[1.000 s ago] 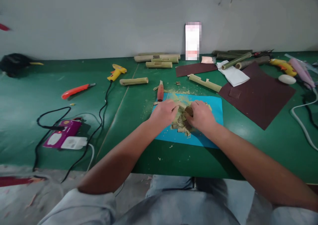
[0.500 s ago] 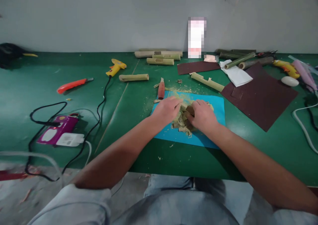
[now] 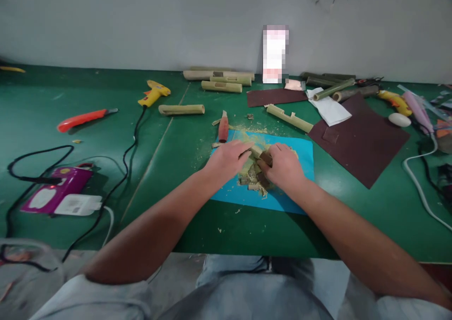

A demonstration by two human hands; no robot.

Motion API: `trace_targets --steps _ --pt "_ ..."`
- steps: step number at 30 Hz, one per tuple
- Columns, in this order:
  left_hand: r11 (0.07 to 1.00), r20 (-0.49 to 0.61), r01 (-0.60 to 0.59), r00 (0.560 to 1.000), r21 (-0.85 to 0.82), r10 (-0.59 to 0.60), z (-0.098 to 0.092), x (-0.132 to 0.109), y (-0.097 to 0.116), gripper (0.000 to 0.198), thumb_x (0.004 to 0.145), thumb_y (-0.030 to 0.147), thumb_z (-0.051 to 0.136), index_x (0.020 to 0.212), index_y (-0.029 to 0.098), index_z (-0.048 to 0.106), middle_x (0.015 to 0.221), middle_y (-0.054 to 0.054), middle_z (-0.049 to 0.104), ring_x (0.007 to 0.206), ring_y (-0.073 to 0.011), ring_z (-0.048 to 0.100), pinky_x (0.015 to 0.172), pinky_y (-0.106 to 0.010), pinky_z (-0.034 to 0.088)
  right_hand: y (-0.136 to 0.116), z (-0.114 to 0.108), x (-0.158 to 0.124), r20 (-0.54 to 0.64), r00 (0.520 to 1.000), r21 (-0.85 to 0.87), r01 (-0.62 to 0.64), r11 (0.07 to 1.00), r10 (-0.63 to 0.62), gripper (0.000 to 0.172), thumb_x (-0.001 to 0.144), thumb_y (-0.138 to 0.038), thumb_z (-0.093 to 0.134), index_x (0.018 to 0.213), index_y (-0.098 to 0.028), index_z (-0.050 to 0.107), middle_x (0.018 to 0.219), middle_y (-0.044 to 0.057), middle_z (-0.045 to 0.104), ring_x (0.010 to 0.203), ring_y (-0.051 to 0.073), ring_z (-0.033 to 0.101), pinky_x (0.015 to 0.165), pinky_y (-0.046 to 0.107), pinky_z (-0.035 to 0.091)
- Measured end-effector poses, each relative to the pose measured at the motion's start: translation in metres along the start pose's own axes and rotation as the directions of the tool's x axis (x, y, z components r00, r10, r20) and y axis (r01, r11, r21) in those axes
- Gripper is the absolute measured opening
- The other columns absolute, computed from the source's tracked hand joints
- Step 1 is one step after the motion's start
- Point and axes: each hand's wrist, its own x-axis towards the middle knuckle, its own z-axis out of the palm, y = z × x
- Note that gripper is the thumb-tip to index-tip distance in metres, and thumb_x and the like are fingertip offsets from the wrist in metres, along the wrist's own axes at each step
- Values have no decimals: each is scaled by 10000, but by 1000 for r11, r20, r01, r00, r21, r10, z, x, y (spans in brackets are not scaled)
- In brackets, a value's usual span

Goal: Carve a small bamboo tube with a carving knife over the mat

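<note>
Clock centred btwn the hands, 12 = twd the wall (image 3: pixel 141 28). L hand (image 3: pixel 229 157) curled on a short bamboo piece (image 3: pixel 257 151), which sits btwn both hands above the blue sheet (image 3: pixel 229 194); fingertips partly hidden. R hand (image 3: pixel 285 167) pinches a small brown piece (image 3: pixel 266 158) at the bamboo's R end; can't tell if the two touch. Shavings + offcuts (image 3: pixel 253 181) heaped just below at 6, on the sheet.

Red-handled tool (image 3: pixel 223 128) near, btwn 10 & 11, tip twd 12. Notched tube (image 3: pixel 289 118) at 1, slanting down to the dk brown sheet (image 3: pixel 370 157) at 3. White paper (image 3: pixel 335 115) at 2 w/ green tube (image 3: pixel 334 89) across it. White egg-shaped item (image 3: pixel 399 120) btwn 2 & 3, next to a 2nd glue gun (image 3: pixel 396 102).

Pale tube (image 3: pixel 183 109) at 10; more tubes (image 3: pixel 221 86) at 11. Blurred-out screen (image 3: pixel 274 52) upright at 12. Farther L on the green desk (image 3: pixel 296 237): yellow glue gun (image 3: pixel 154 93) at 10, orange-red knife (image 3: pixel 83 120) btwn 9 & 10, purple power strip (image 3: pixel 76 179) w/ white plug (image 3: pixel 77 204) approx 9.
</note>
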Motion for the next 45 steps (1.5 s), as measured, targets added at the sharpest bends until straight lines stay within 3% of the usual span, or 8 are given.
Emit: trace_targets --steps 18,25,41,45 --pt "1000 -25 16 1000 18 -16 4 2 2 338 1077 266 509 1255 194 788 1027 -91 802 970 -213 740 909 -324 607 0 -3 2 45 998 1 -35 999 35 166 965 -370 679 904 -234 606 1018 123 709 1031 308 663 774 406 453" --pt "999 -59 -7 998 31 9 8 2 1 318 1076 259 522 1234 189 788 964 -88 781 926 -211 743 863 -327 619 1 -1 2 28 999 12 -41 999 41 157 961 -364 677 888 -244 605 1017 117 712 1023 302 666 767 400 456" --pt "999 8 -7 1000 39 7 3 -5 5 386 1078 236 458 1319 150 747 961 -108 768 922 -228 735 866 -351 615 2 1 2 -13 1000 31 -20 999 21 133 949 -355 667 879 -252 621 981 107 722 980 298 665 739 402 463" --pt "999 -18 -37 999 39 37 5 -5 5 403 1064 223 446 1323 147 745 953 -111 764 921 -232 727 867 -355 614 3 4 2 -22 1000 28 -18 999 18 133 946 -340 673 873 -248 612 991 112 721 992 299 671 747 402 468"
